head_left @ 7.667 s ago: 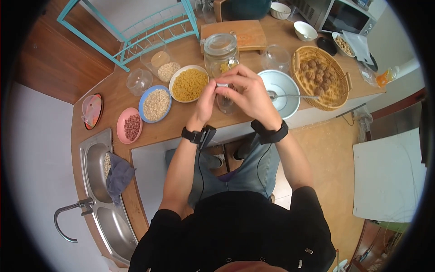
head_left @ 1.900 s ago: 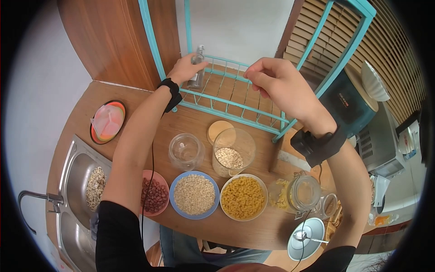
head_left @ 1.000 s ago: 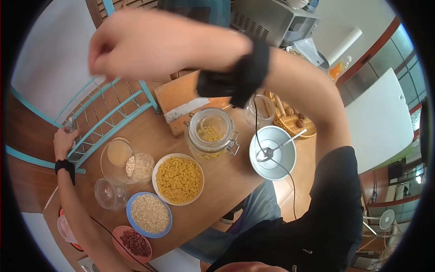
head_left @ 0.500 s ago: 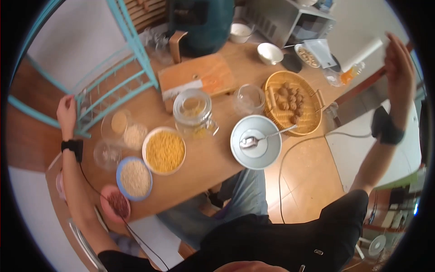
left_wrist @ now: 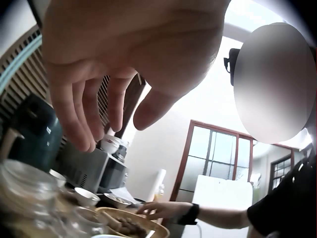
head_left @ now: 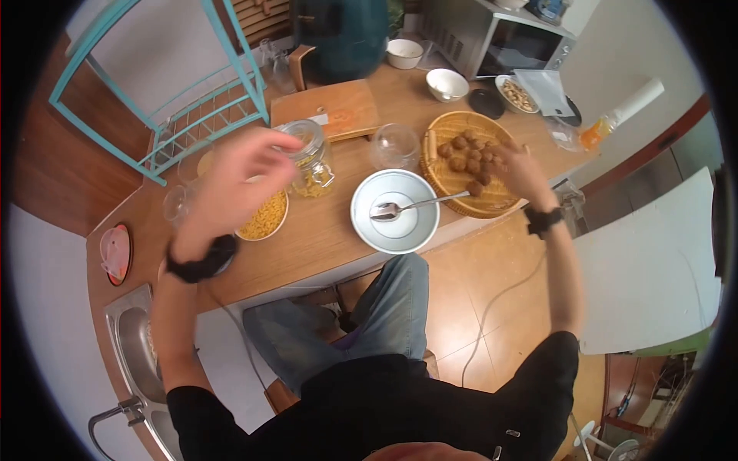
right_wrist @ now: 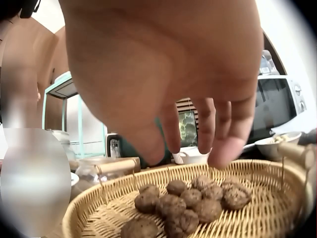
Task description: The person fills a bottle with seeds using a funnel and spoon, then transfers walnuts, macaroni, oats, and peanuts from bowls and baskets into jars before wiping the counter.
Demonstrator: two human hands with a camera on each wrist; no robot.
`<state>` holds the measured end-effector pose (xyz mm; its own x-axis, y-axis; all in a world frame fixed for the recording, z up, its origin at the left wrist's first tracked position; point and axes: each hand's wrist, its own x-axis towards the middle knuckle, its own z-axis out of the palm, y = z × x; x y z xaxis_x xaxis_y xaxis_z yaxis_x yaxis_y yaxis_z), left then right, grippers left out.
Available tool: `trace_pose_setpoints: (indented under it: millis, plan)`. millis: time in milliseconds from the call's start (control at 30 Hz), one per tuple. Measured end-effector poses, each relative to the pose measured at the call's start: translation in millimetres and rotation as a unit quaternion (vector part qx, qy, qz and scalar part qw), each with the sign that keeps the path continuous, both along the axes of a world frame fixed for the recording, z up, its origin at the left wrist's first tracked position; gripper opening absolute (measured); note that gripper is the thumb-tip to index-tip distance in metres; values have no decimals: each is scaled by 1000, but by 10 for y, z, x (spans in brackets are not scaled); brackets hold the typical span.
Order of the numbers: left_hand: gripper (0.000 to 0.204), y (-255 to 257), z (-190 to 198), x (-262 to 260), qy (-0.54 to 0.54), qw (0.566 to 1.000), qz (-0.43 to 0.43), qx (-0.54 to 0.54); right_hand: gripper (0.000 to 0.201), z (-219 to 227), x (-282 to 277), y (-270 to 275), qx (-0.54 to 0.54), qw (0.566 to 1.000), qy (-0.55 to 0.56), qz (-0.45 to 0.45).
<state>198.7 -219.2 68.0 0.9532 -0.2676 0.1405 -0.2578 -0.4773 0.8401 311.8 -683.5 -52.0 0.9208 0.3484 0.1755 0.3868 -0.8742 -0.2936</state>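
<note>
My right hand (head_left: 519,173) is over the round wicker basket (right_wrist: 267,198), its fingers pointing down at the walnuts (right_wrist: 190,198). In the right wrist view its fingers are loosely bent and hold nothing. My left hand (head_left: 231,184), blurred, is in the air over the left part of the counter, its fingers spread and bare. It covers part of the bowl of yellow macaroni (head_left: 265,219) and sits close to the glass clip-lid jar (head_left: 314,175). Between the hands, a metal spoon (head_left: 388,210) lies in a white basin (head_left: 396,240), its handle reaching to the basket.
A clear glass bowl (head_left: 396,146) stands behind the basin, with a wooden board (head_left: 354,107) beyond. A turquoise rack (head_left: 234,61) rises at the back left. White bowls (head_left: 447,84) and a microwave (head_left: 523,50) stand behind the basket. The sink (head_left: 127,330) is at left.
My left hand has left the rack, where it stood a small glass bottle, and come back over the counter. My right hand has swung right, then down over the basket.
</note>
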Motion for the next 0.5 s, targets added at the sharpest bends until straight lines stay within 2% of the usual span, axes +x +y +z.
trace_pose_setpoints:
  millis: [33,67,100,167,300,400,500]
  plan:
    - [30,-242,-145,113,5,999,-36,-31,45,-145,51,13,7,999,6,32]
    - [33,-469,-291,246,10,996,-71,-61,51,-235,90,53,-12,999,22,26]
    - [36,-687,-406,372,17,994,-83,-64,57,-290,127,106,-31,999,39,21]
    - [44,-1018,-705,717,12,996,-72,-51,62,-330,66,240,-117,993,-26,6]
    - [51,-1340,-1280,1276,-29,998,46,20,42,-485,109,337,-138,988,-68,12]
    - [54,-1442,-1607,1490,35,995,64,-63,35,-540,175,218,-103,993,-53,30]
    - [52,-1504,-1580,1535,97,981,59,-156,30,-552,301,60,-45,996,33,68]
